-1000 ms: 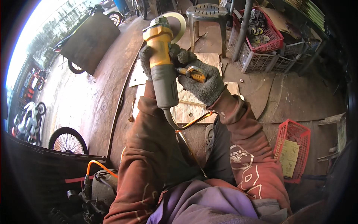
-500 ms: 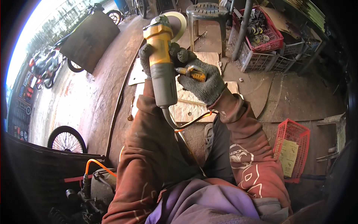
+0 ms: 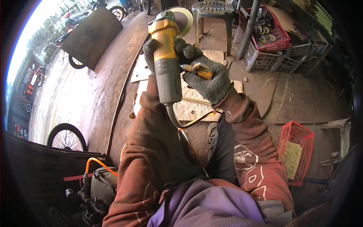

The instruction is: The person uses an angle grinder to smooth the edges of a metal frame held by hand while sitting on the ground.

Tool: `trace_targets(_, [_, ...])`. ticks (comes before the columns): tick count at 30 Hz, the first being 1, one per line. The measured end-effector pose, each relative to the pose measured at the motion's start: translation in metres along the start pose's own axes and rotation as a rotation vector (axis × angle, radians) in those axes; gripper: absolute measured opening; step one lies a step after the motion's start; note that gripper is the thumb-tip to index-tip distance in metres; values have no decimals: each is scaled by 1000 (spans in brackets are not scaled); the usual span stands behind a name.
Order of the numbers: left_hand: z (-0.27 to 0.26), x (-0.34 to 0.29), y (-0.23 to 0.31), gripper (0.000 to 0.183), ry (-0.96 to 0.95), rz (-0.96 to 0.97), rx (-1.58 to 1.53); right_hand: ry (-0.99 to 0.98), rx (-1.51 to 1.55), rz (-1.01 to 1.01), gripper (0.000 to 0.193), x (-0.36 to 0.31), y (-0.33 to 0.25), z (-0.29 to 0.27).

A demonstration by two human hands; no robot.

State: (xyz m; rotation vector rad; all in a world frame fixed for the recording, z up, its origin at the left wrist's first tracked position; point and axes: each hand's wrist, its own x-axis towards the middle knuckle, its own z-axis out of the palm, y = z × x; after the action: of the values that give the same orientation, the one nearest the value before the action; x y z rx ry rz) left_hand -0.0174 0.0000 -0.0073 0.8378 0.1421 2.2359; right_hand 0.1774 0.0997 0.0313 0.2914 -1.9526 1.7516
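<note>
My left hand (image 3: 149, 56), in a dark grey knit glove, wraps from beneath around a yellow and grey angle grinder (image 3: 168, 77). The grinder is held up in front of me, its pale round disc (image 3: 183, 22) at the far end. My right hand (image 3: 213, 82), gloved alike, is closed on a small yellow-and-black air blow gun (image 3: 203, 71). Its nozzle points left at the grinder's body, very close to it. An orange-and-black hose (image 3: 202, 119) runs from below the right hand. Part of the left palm is hidden behind the grinder.
Light wooden boards (image 3: 194, 109) lie on the floor beyond my knees. A grey stool (image 3: 212, 11) stands ahead. Right are stacked crates (image 3: 261, 60) with discs and a red basket (image 3: 295, 151). Left are a spoked wheel (image 3: 67, 138), a brown panel (image 3: 92, 38) and machinery (image 3: 102, 185).
The grinder and both hands have shifted slightly right in the picture, keeping their grips. Out on the left, a red motorcycle has left its earlier place; one now shows behind the brown panel.
</note>
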Motion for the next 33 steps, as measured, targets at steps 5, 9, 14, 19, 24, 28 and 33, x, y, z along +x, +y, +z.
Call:
trace_targets(5, [-1, -1, 2, 87, 10, -7, -10, 14, 43, -96, 33, 2, 1, 2])
trace_targets(9, [5, -2, 1, 85, 6, -10, 35, -17, 12, -76, 32, 1, 0, 0])
trace_targets(14, [7, -1, 0, 82, 7, 3, 89, -62, -46, 25, 29, -1, -4, -4])
trace_targets(19, [4, 2, 1, 85, -46, -29, 92, -15, 66, -32, 38, 0, -4, -1])
trace_targets(24, [11, -2, -4, 79, 59, 12, 79, -32, 44, 62, 46, -1, -6, -2])
trace_targets(28, [19, -3, -6, 78, 4, 6, 47, 0, 58, 16, 37, -1, -5, -1])
trace_targets(33, [30, -3, -4, 78, 51, -1, 72, 9, 29, -51, 31, -1, -4, 1])
